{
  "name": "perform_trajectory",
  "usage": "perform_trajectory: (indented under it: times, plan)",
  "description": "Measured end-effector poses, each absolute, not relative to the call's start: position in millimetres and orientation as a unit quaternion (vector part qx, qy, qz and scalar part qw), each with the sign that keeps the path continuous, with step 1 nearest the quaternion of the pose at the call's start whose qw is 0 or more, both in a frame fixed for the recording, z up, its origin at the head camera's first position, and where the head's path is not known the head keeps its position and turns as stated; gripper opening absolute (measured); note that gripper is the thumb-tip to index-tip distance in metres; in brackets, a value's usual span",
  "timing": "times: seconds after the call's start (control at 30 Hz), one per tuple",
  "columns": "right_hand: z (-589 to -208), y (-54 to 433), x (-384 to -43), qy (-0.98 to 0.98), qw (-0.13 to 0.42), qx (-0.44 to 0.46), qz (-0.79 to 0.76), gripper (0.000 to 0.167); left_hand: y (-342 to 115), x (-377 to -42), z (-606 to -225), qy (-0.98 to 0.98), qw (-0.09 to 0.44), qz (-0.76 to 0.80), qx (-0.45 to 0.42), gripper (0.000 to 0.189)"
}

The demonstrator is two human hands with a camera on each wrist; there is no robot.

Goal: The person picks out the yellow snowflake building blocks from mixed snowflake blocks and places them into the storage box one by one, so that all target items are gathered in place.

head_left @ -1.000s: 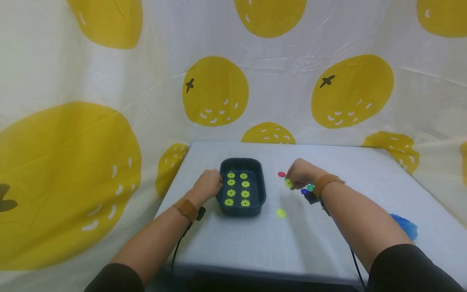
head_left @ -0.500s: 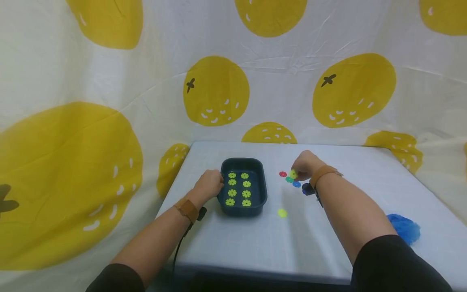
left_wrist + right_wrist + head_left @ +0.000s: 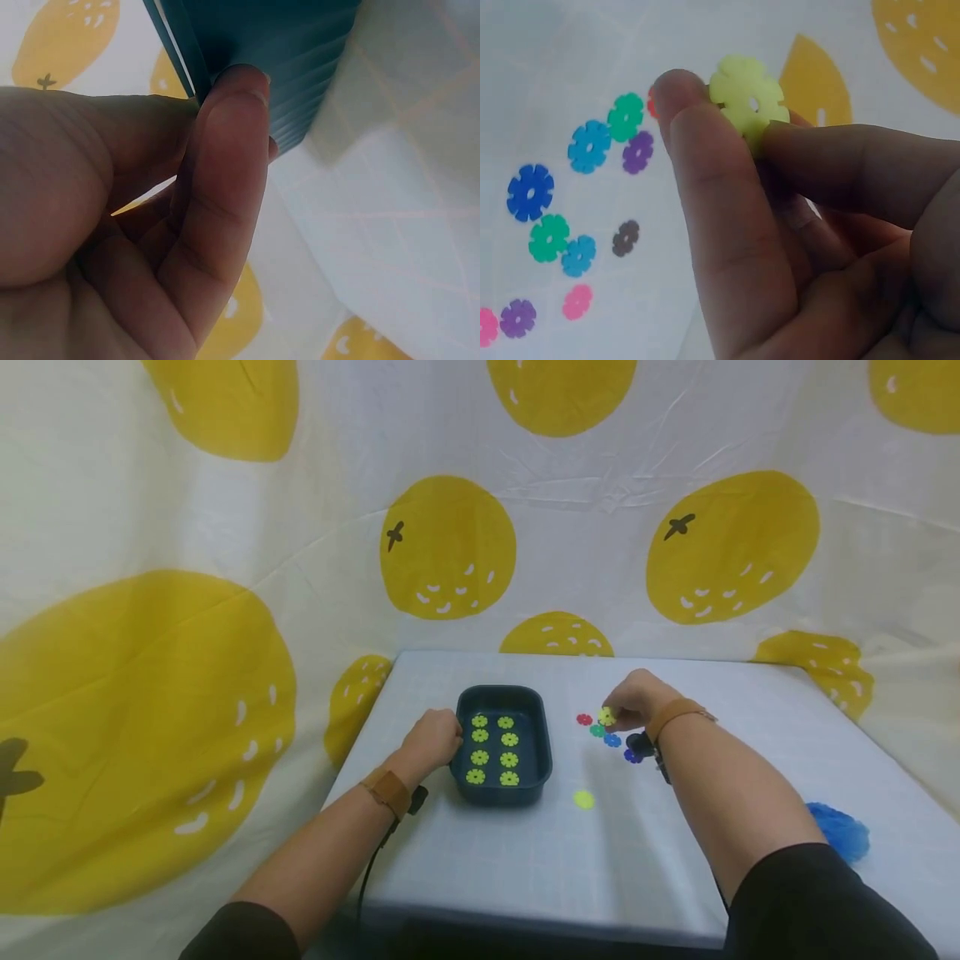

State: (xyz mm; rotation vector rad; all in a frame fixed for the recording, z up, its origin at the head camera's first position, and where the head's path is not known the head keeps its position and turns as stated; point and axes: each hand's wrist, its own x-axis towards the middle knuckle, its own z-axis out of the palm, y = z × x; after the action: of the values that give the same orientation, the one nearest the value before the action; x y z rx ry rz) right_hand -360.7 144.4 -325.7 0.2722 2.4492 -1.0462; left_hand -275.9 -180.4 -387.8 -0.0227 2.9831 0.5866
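My left hand (image 3: 432, 739) grips the left rim of a dark teal rectangular tray (image 3: 501, 795), with the thumb and fingers pinching its edge in the left wrist view. Inside the tray, several yellow notched plastic discs (image 3: 479, 758) lie flat in two columns. My right hand (image 3: 640, 697) is above the table to the right of the tray. Its thumb and fingers pinch a yellow notched disc (image 3: 742, 84) with a small slot at its centre. Below that hand lie a red disc (image 3: 584, 720), a green disc (image 3: 597, 730) and a blue disc (image 3: 612, 740).
Another yellow disc (image 3: 583, 799) lies on the white-covered table (image 3: 480, 864), right of the tray's near corner. In the right wrist view, pink (image 3: 577, 302), purple (image 3: 518, 319) and brown discs (image 3: 626, 238) are scattered about. A crumpled blue bundle (image 3: 840, 832) sits by the right forearm.
My right hand has moved slightly up and to the right with the yellow disc, uncovering green and blue discs on the table. The left hand has stayed on the tray rim.
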Motion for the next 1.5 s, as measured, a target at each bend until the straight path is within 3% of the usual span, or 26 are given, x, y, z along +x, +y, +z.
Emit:
perform_trajectory:
  times: [0.53, 0.93, 1.27, 1.5]
  plan:
    - [-315, 124, -354, 0.861, 0.248, 0.089, -0.434, 0.042, -185, -280, -387, 0.980, 0.056, 0.188, -0.023, 0.018]
    - [-313, 73, -347, 0.855, 0.248, 0.039, -0.454, 0.032, -185, -276, -386, 0.977, 0.049, 0.206, -0.018, 0.017]
    - [-348, 27, -354, 0.853, 0.247, 0.008, -0.459, 0.024, -180, -276, -388, 0.974, 0.051, 0.218, -0.022, 0.019]
    - [-384, -5, -366, 0.873, 0.217, 0.026, -0.437, 0.021, -178, -274, -389, 0.974, 0.049, 0.222, -0.020, 0.019]
